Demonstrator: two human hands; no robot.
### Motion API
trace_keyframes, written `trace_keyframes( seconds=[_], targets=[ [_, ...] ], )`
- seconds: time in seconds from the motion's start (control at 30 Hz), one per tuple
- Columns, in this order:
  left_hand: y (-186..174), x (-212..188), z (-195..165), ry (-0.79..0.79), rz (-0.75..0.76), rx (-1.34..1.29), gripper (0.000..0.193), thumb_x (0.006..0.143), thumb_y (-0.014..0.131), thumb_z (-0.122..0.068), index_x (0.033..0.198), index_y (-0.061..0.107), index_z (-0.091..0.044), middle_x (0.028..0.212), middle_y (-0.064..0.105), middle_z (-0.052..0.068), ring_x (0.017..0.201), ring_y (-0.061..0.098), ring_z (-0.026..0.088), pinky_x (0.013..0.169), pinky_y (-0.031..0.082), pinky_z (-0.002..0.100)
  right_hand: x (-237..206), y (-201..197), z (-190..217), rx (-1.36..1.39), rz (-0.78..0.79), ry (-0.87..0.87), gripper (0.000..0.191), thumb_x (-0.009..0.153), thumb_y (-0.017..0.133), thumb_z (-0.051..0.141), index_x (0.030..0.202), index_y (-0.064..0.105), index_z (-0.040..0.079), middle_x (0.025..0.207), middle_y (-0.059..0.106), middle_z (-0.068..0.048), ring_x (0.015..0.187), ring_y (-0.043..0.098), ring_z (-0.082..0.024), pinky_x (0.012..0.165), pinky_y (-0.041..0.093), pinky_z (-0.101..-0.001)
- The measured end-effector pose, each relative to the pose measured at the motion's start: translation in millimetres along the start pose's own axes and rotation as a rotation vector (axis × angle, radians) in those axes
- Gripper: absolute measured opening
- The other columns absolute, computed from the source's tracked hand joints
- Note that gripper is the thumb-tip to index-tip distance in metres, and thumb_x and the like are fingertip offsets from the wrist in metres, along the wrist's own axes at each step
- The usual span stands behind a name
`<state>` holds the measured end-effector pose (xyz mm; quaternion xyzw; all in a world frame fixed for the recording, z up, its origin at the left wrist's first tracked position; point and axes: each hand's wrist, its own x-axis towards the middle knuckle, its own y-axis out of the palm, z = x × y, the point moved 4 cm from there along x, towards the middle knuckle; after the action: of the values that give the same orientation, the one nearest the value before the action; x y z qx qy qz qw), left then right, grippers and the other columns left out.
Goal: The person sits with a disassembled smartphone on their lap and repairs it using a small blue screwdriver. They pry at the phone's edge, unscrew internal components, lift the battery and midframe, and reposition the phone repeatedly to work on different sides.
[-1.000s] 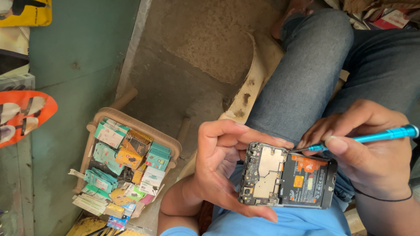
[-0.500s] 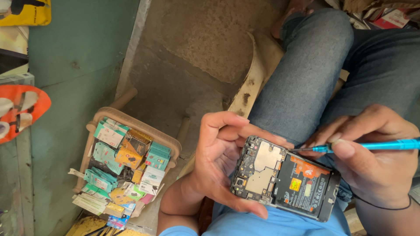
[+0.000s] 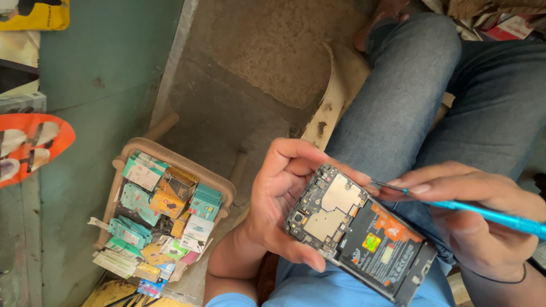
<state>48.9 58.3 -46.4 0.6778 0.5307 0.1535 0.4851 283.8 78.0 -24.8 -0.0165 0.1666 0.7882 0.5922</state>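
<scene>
Since the earlier frame, phone (image 3: 358,236) has tilted further. Left hand (image 3: 284,199) cradles it by the edges above the lap: rigid, light, exposed board fragile. Right hand (image 3: 472,219) pinches blue tool (image 3: 483,213) at its upper edge.

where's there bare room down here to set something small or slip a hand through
Bare concrete floor lies open between the green wall and the jeans-clad leg. The wooden tray is crammed with small packets. The lap is taken: left hand holds the opened phone, right hand the blue screwdriver.
</scene>
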Motion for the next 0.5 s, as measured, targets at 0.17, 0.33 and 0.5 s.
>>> trace_keyframes(
  seconds=[0.17, 0.33, 0.5],
  targets=[
    [-0.4, 0.1, 1.2, -0.029, 0.003, -0.027, 0.101, 0.071, 0.102, -0.023, 0.142, 0.035, 0.002, 0.139, 0.059, 0.036, 0.127, 0.066, 0.038, 0.113, 0.055, 0.050, 0.3, 2.0, 7.4, -0.126, 0.094, -0.165, 0.018, 0.096, 0.070, 0.012, 0.110, 0.066, 0.001, 0.105, 0.073, -0.022, 0.103, 0.078, -0.033, 0.095, 0.069, -0.0459],
    [0.2, -0.7, 1.2, -0.027, 0.037, -0.018, 0.098, 0.075, 0.100, -0.024, 0.144, 0.035, 0.002, 0.142, 0.058, 0.035, 0.128, 0.066, 0.038, 0.114, 0.056, 0.049, -4.7, 2.8, 3.3, -0.167, 0.075, -0.145, 0.023, 0.088, 0.073, 0.002, 0.110, 0.067, 0.000, 0.102, 0.074, -0.021, 0.105, 0.078, -0.034, 0.094, 0.068, -0.0455],
    [1.0, -1.2, 1.1, -0.031, 0.047, -0.024, 0.096, 0.077, 0.098, -0.025, 0.145, 0.036, 0.002, 0.143, 0.057, 0.035, 0.127, 0.066, 0.038, 0.113, 0.056, 0.048, -8.0, 2.4, -2.3, -0.142, 0.019, -0.111, 0.021, 0.087, 0.074, 0.002, 0.107, 0.067, -0.002, 0.102, 0.074, -0.025, 0.099, 0.079, -0.033, 0.085, 0.070, -0.0413]
  ],
)
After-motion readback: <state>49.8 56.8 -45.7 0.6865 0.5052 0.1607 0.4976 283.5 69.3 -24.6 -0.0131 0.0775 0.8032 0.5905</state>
